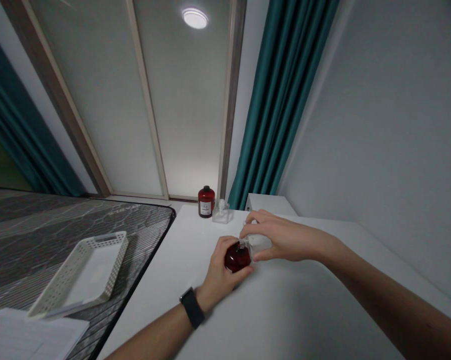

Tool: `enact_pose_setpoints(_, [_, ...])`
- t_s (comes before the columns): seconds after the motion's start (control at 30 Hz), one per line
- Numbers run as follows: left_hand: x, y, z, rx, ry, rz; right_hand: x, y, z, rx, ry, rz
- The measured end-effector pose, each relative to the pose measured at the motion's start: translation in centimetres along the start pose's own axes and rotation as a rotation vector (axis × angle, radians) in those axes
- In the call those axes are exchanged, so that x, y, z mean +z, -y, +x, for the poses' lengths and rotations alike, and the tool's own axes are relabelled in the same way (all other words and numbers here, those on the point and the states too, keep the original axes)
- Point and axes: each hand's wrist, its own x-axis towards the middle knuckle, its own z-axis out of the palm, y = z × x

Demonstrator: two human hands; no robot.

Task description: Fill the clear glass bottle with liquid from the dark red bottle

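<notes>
My left hand (220, 265) is wrapped round a dark red rounded glass bottle (237, 258), low over the white tabletop. Its clear neck faces my right hand (272, 235), whose fingers curl round a clear glass piece (260, 243) close beside that neck. Whether the clear piece is a bottle or another vessel is hidden by the fingers, and I cannot tell if the two touch. Farther back stands a taller red bottle (205, 202) with a black cap and a white label. Right beside it is a clear square glass bottle (221, 212).
Under my hands is a white tabletop (165, 290). To the left, a grey patterned surface (150, 225) with a dark edge holds a white perforated basket (114, 270) and white papers (30, 335). Behind are a teal curtain (278, 100), sliding panels (187, 110) and a small white cabinet (272, 204).
</notes>
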Motion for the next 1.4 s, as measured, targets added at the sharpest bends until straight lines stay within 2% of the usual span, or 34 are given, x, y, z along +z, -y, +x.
enact_pose_setpoints(1.4, [-0.1,-0.3,0.1,0.009,0.002,0.010,-0.3,1.0,0.1,0.034,0.028,-0.102])
